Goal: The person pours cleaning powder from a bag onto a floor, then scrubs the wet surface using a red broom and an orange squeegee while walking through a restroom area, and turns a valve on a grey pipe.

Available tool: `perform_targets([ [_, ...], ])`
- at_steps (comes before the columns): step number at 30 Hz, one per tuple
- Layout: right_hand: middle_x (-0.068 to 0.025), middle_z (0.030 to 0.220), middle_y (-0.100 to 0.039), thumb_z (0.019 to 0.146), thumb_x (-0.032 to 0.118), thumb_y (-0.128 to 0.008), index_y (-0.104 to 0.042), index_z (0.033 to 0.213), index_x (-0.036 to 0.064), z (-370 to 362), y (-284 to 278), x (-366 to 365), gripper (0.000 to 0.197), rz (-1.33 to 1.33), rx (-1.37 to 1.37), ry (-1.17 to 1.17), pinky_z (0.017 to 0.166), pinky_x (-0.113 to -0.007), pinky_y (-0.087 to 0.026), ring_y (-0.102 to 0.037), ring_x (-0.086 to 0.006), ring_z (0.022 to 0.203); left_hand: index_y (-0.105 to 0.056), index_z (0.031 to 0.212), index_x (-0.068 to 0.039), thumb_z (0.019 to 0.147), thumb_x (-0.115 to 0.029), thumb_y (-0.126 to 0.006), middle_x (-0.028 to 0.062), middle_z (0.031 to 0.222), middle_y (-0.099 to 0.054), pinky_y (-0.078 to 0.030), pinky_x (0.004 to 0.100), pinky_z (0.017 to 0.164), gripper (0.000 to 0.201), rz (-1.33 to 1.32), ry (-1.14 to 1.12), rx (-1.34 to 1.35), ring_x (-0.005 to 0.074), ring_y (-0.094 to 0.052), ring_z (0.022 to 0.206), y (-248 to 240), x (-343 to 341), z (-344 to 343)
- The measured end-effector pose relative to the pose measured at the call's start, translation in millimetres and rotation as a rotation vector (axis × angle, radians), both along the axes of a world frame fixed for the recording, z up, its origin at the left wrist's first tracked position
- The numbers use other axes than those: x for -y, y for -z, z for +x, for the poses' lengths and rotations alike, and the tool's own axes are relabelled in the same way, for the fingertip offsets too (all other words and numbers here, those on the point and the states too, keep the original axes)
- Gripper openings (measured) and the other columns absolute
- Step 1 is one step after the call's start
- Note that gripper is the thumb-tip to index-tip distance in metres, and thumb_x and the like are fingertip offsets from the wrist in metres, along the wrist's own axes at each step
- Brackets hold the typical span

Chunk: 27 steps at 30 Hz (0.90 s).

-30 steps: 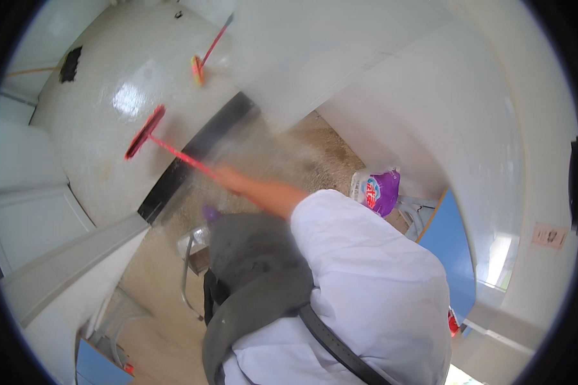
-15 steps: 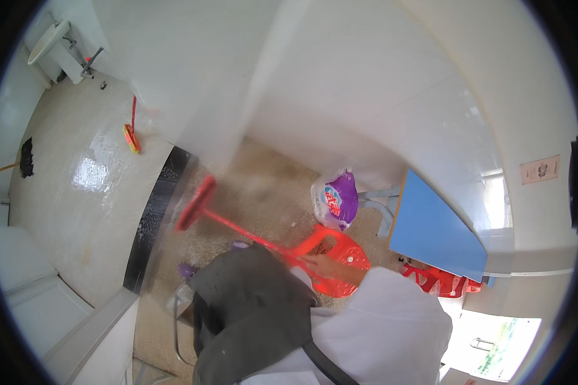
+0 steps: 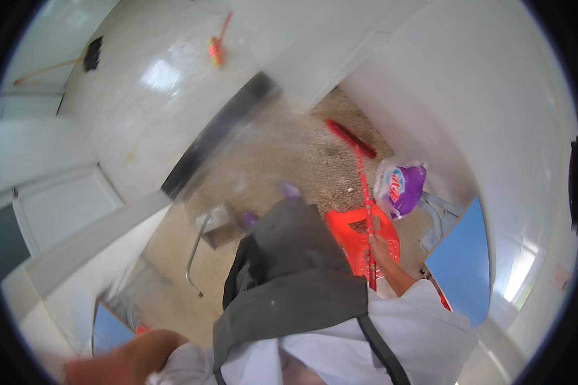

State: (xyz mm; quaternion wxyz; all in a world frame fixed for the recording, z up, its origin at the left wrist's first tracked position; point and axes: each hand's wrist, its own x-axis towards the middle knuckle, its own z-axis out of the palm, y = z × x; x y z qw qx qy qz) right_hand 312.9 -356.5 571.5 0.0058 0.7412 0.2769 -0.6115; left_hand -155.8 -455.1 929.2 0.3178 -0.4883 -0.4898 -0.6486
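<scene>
My right hand (image 3: 380, 248) is closed round the handle of a red broom (image 3: 364, 176). The broom slants away from me, and its red head (image 3: 351, 138) is near the floor at the foot of the white wall. Under the handle and my hand stands a red plastic stool or chair (image 3: 343, 234) with cut-out holes. My left arm bends out at the lower left edge; my left hand (image 3: 87, 371) is smeared by motion there, and its fingers cannot be made out.
A purple and white plastic package (image 3: 406, 190) stands by the wall, beside a blue-topped table (image 3: 464, 266). A grey box-like thing with a bent metal bar (image 3: 192, 260) is left of my feet. Beyond a dark threshold strip (image 3: 218, 135) lie an orange-yellow brush (image 3: 216, 52) and a dark-headed mop (image 3: 92, 54).
The broom head has swung right, from left of my feet to near the wall. My view has turned, and my left arm has come in at the lower left.
</scene>
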Motion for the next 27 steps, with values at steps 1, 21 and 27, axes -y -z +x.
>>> perform_targets([
  [1, -0.0010, 0.054, -0.042, 0.092, 0.024, -0.046, -0.047, 0.102, 0.0147, -9, -3, -1, 0.013, -0.010, -0.031, -0.069, 0.033, -0.029, -0.036, -0.040, -0.0117, 0.037, -0.045, 0.130, -0.011, 0.092, -0.029, -0.047, 0.0033, 0.121, -0.050, -0.035, 0.0391, 0.092, 0.042, -0.339, -0.040, 0.188, 0.0157, -0.046, 0.110, 26, 28, -9],
  [21, -0.0011, 0.056, -0.041, 0.084, 0.012, -0.051, -0.046, 0.123, 0.0123, -231, 5, 83, 0.039, -0.102, -0.165, -0.727, 0.032, -0.029, -0.038, -0.043, -0.0117, 0.039, -0.051, 0.120, 0.009, 0.075, -0.033, -0.071, 0.0258, 0.116, -0.056, -0.041, 0.0403, 0.094, 0.065, -1.296, -0.689, 1.503, 0.0349, -0.056, 0.106, 447, 482, 66],
  [27, -0.0003, 0.053, -0.042, 0.084, 0.016, -0.052, -0.043, 0.131, 0.0165, -248, 23, 147, 0.047, -0.026, -0.346, -0.900, 0.032, -0.028, -0.036, -0.041, -0.0105, 0.037, -0.053, 0.122, 0.002, 0.084, -0.026, -0.063, 0.0141, 0.102, -0.064, -0.042, 0.0352, 0.089, 0.048, -1.004, -0.190, 1.878, 0.0212, -0.060, 0.097, 465, 495, 46],
])
